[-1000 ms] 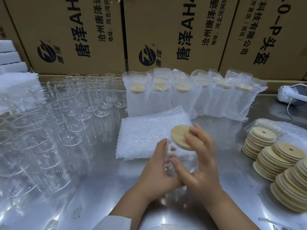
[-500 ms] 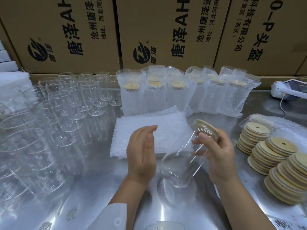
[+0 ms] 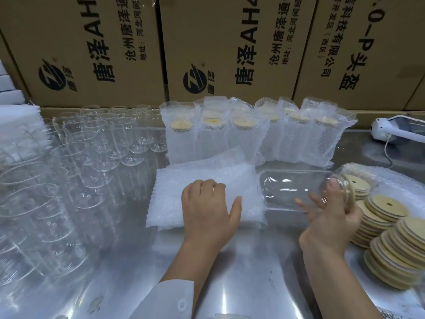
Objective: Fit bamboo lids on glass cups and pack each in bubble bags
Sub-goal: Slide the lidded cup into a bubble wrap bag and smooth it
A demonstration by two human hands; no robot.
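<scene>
Near the middle of the table, my view has the left hand lying palm down on a flat stack of bubble bags. Its fingertips are bent into the top bag and its thumb is stretched out to the side; I cannot tell whether it has pinched a bag. Just right of the stack, the right hand holds a glass cup on its side, with fingers wrapped round the end that carries a bamboo lid. The cup's closed base points toward the bags.

Things crowd in on every side. Empty glass cups fill the left of the table, stacks of bamboo lids sit close by the right hand, and a row of bagged cups stands behind the bubble bags. Printed cardboard boxes wall off the back. A white corded device lies at the far right.
</scene>
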